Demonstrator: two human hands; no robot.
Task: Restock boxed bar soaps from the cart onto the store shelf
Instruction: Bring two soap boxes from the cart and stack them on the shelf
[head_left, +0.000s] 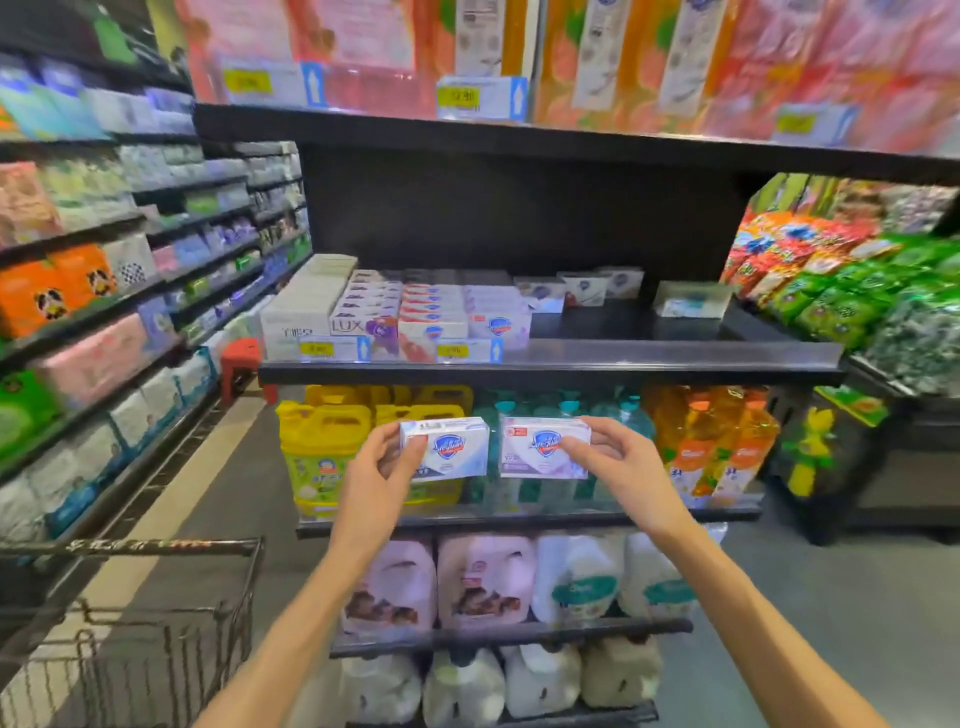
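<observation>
The left hand (382, 470) grips a white soap box (445, 448) and the right hand (613, 462) a lilac box (544, 448), fingers curled round their ends, side by side below the shelf (649, 358). Both are glossy cardboard with a blue shield logo. Shelved boxes include "LUX" (363, 325). The wire cart (156, 639) stands lower left.

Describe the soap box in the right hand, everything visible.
The right soap box is a small rectangular carton, apparently glossy card, pale lilac-white with a blue shield logo and a small red mark at its top left corner. It looks closed, front facing the camera, held level in the air before the bottle shelf. The right hand pinches its right end, fingers on the front.
</observation>
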